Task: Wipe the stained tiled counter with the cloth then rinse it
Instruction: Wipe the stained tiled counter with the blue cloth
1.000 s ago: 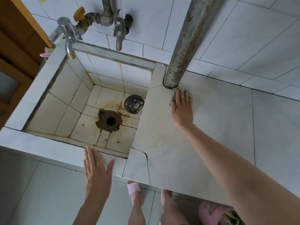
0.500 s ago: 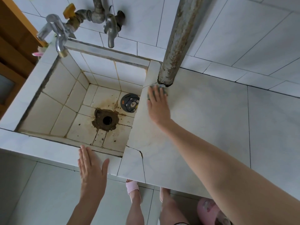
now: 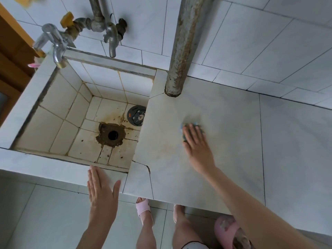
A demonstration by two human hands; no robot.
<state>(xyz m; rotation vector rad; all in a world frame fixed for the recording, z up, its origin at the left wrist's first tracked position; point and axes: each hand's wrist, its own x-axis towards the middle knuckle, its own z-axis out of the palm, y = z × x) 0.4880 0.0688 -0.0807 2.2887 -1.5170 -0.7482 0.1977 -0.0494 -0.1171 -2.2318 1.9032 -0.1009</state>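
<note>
Just right of the sink (image 3: 53, 164), I see my right hand (image 3: 196, 144) pressing the cloth (image 3: 183, 127) onto the stained counter (image 3: 224, 108), fingers straight. My left hand (image 3: 102, 193) lies flat on the sink's front rim.

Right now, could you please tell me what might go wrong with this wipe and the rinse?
The cloth, pressed flat under the right hand, could snag on the cracked tile at the front corner of the counter. The brownish stain beside that hand may smear rather than lift. At the rinse, the drain hole is open, its stopper lying beside it, and the sink floor is grimy, so the cloth might pick up dirt again.
</note>
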